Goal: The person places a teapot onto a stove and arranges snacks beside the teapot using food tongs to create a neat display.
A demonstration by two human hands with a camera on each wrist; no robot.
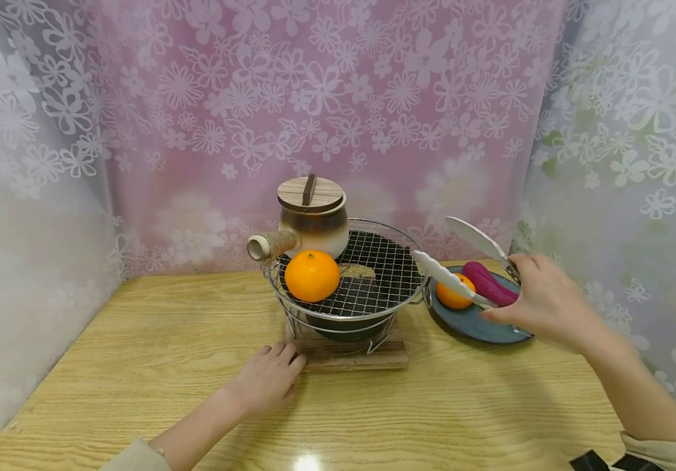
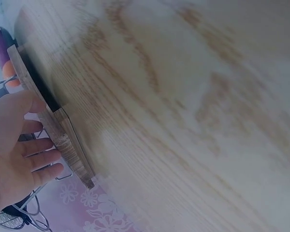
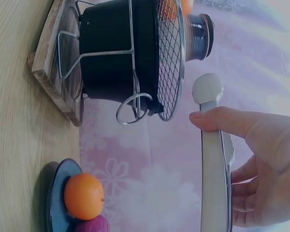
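Note:
My right hand [image 1: 552, 301] holds a pair of tongs [image 1: 445, 276] with white scalloped tips, its thumb on one arm and fingers on the other. The tips stand apart, above the blue plate [image 1: 479, 332], with nothing between them. On that plate lie an orange [image 1: 454, 292] and a purple sweet potato [image 1: 487, 282]. My left hand [image 1: 267, 379] rests at the left corner of the wooden base [image 1: 349, 356], fingers loosely bent against it. Another orange [image 1: 312, 276] sits on the round wire grill rack [image 1: 385, 271], in front of a lidded pot [image 1: 313, 226].
Under the rack, a dark round stove [image 3: 106, 50] stands in a wire frame on the wooden base. The pot's handle [image 1: 271, 245] juts left past the rack's rim. A wire loop [image 3: 130, 108] sticks out toward the plate. Flowered curtains [image 1: 326, 98] border the wood-grain table [image 1: 184, 327].

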